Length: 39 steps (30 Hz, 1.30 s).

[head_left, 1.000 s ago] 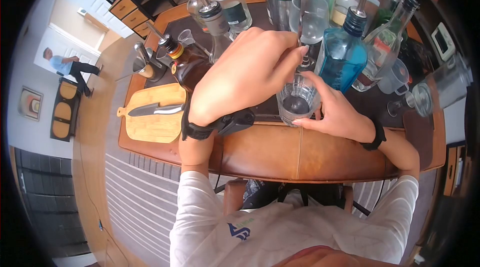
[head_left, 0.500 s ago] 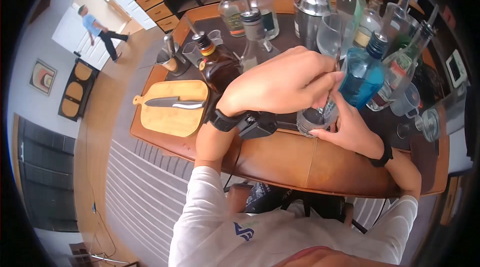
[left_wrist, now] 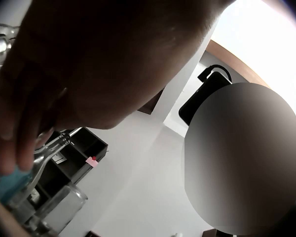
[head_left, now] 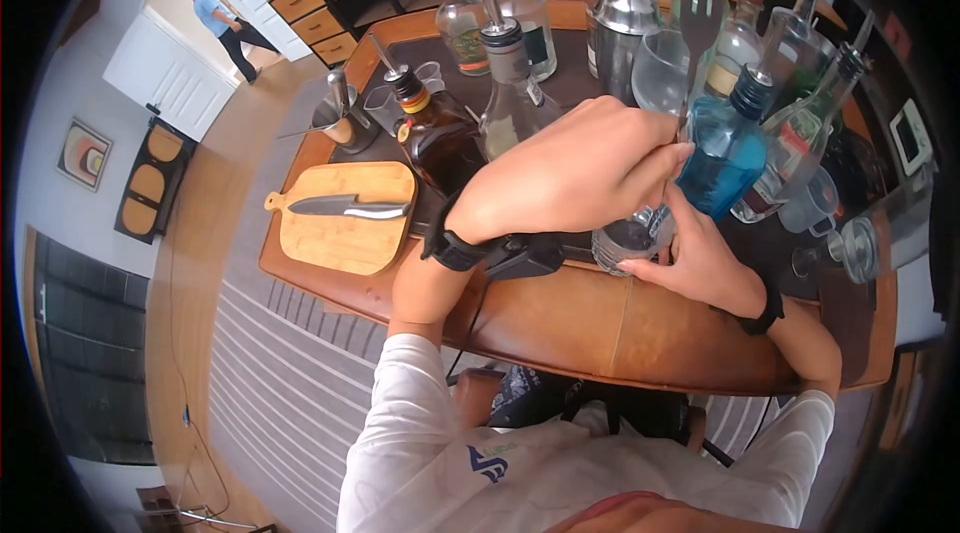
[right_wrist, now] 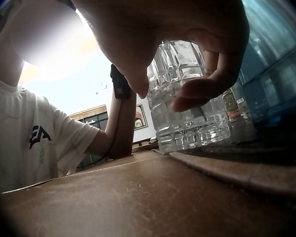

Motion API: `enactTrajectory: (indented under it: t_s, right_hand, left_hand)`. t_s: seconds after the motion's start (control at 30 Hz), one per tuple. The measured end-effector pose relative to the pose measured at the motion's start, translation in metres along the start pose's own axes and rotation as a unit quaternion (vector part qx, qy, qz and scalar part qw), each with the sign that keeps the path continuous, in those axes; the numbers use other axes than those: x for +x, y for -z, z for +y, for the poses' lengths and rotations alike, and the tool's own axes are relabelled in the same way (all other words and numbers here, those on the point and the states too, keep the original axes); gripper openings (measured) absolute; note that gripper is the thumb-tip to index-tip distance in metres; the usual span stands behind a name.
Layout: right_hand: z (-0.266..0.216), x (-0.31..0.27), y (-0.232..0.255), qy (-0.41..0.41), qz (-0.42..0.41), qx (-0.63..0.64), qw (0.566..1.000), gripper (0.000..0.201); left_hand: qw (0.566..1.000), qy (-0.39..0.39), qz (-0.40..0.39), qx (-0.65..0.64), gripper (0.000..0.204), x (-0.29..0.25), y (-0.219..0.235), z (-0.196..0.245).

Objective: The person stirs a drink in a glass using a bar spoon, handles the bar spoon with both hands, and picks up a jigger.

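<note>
The left hand (head_left: 575,168) pinches a metal stem topped by a fork (head_left: 704,13), held upright over a cut-glass tumbler (head_left: 612,245); that hand partly hides the tumbler's mouth. Thumb and fingers of the right hand (head_left: 708,261) grip the tumbler's side. In the right wrist view the tumbler (right_wrist: 187,118) stands upright near the leather edge, and the right hand (right_wrist: 187,29) comes round it from above. The left wrist view has the left hand (left_wrist: 74,74) dark, fingers pointing down; its grip on the stem is unclear there. A blue bottle (head_left: 722,158) stands just behind the right hand.
A knife (head_left: 345,205) lies on a wooden board (head_left: 340,248) at the left. Behind the hands stand a brown bottle (head_left: 440,138), a steel shaker (head_left: 628,28), a stemmed glass (head_left: 660,73) and several clear bottles. A plastic jug (head_left: 808,201) stands at the right.
The head view has shifted, moving the table scene in frame. The fork has turned, its tines now showing broadside. The right hand stays on the tumbler. A person in the background has walked toward the doorway.
</note>
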State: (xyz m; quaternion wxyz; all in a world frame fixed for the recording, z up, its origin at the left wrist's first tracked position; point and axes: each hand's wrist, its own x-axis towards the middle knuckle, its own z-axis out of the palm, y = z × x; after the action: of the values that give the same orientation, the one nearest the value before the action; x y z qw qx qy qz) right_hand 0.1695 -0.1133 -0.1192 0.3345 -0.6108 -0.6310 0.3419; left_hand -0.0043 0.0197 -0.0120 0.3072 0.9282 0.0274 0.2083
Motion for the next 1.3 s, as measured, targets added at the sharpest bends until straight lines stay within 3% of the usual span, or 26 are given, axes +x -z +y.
enactTrajectory:
  t_s: [0.17,0.4,0.53,0.6,0.73,0.8,0.83,0.9,1.03,1.1,1.2,1.3]
  right_hand:
    - [0.006,0.001,-0.002,0.037,0.018,-0.019,0.999,0.101]
    - [0.005,-0.001,-0.002,0.062,0.032,-0.048,0.996,0.101]
    - [0.008,-0.001,-0.002,0.023,0.014,-0.050,0.998,0.099]
    - [0.016,0.000,-0.005,0.120,0.051,-0.067,0.989,0.099]
    - [0.006,-0.001,-0.002,0.090,0.040,-0.071,0.993,0.099]
    - [-0.003,-0.002,0.002,-0.006,-0.010,-0.043,0.999,0.099]
    - [0.002,-0.001,0.000,-0.008,-0.010,-0.043,0.999,0.099]
    - [0.015,0.000,-0.005,0.099,0.051,-0.075,0.991,0.099]
    - [0.006,-0.001,-0.001,0.015,-0.001,-0.051,0.999,0.099]
    - [0.009,-0.001,-0.004,0.088,0.045,-0.060,0.993,0.098]
    - [0.015,0.001,-0.006,0.133,0.062,-0.075,0.986,0.098]
    - [0.009,0.000,-0.002,0.071,0.028,-0.058,0.995,0.098]
  left_hand:
    - [0.995,0.042,-0.078,-0.034,0.031,-0.002,0.017,0.006]
    - [0.995,0.058,-0.017,0.082,0.029,-0.002,0.008,0.004]
    - [0.999,0.042,-0.001,-0.004,0.029,0.004,-0.003,-0.003]
    - [0.998,0.027,-0.017,-0.062,0.030,0.003,-0.002,-0.003]
    - [0.996,0.060,-0.047,-0.045,0.034,0.000,0.011,0.003]
    - [0.996,0.078,-0.033,-0.011,0.035,-0.001,0.009,0.002]
    - [0.995,0.096,-0.017,0.026,0.035,-0.001,0.009,0.002]
    - [0.995,0.093,-0.006,0.039,0.036,0.002,0.005,0.000]
    - [0.997,0.071,0.015,0.019,0.033,0.004,-0.004,-0.006]
    - [0.998,0.062,0.016,-0.022,0.033,0.004,-0.005,-0.006]
    - [0.996,0.067,-0.024,-0.056,0.031,0.001,0.004,0.002]
    - [0.993,0.112,-0.030,-0.005,0.032,-0.002,0.009,0.004]
